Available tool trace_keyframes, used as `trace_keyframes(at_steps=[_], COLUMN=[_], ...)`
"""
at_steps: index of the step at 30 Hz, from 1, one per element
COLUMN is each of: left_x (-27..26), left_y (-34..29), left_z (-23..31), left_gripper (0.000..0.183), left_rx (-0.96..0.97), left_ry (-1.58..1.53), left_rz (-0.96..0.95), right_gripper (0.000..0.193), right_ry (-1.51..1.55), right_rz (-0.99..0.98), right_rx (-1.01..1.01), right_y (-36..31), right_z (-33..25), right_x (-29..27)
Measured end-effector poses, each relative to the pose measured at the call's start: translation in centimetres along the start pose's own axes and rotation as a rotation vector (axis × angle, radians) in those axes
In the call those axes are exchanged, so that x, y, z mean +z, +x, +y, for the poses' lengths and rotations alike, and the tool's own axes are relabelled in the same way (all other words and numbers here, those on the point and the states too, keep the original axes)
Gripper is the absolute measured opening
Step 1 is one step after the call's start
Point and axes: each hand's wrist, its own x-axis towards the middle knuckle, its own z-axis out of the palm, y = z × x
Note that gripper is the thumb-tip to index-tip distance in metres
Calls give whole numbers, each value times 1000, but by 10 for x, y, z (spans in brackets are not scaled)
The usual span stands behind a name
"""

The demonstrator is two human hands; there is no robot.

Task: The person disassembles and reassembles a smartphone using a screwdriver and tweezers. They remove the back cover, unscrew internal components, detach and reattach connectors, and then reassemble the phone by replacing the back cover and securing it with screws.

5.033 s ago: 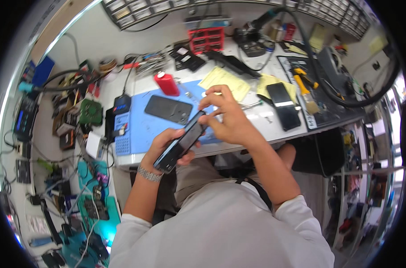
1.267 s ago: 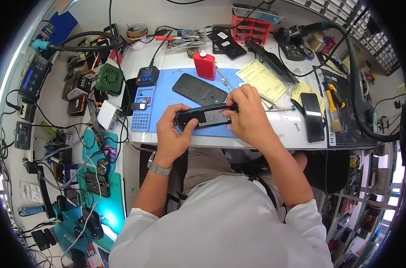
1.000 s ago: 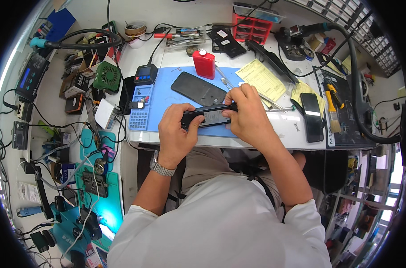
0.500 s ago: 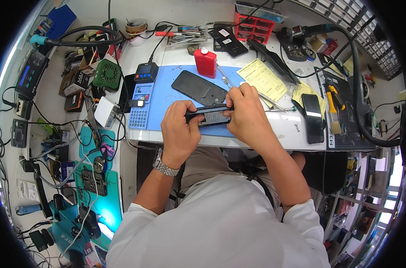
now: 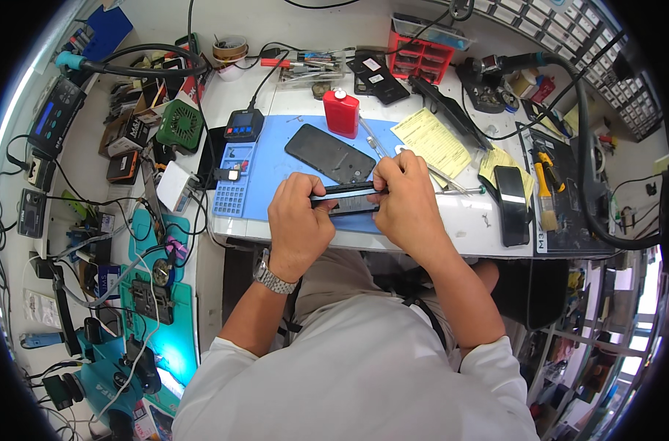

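Observation:
Between my two hands is an opened smartphone [image 5: 355, 203], held above the near part of a blue work mat [image 5: 267, 192]. It is tilted, so its long edge and part of the dark inside show. My left hand [image 5: 299, 224] grips its left end with thumb and fingers closed. The right end is pinched by my right hand [image 5: 409, 206], whose fingers hide that corner. Just beyond the phone, a dark phone back panel [image 5: 328, 153] lies flat on the mat. A red bottle [image 5: 341, 115] with a white cap stands behind the panel.
Tweezers [image 5: 374, 141] and yellow paper slips [image 5: 431, 140] lie right of the mat. Farther right are another phone [image 5: 512, 206] and a brush [image 5: 547, 202]. A small device with a screen [image 5: 243, 125] sits at the mat's left. A teal microscope [image 5: 117, 382] stands lower left.
The phone has tilted in my hands, so less of its inside face shows and more of its edge. Both hands keep their hold. The whole view has shifted slightly.

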Motion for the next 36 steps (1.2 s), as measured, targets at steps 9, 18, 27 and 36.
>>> trace_keyframes(at_steps=[9, 18, 27, 36], left_x=[1, 0, 0, 1], left_y=[0, -3, -4, -9], left_z=[0, 4, 5, 5], left_gripper=[30, 31, 32, 33], left_rx=[-41, -34, -14, 7], left_ry=[-36, -28, -5, -20], left_rz=[-20, 4, 7, 30], right_gripper=[24, 29, 16, 19], right_ry=[-26, -424, 190, 901], right_rz=[-37, -44, 135, 204], right_rx=[352, 353, 526, 166], right_y=[5, -9, -2, 0], right_z=[52, 92, 76, 50], right_x=[-61, -48, -64, -44])
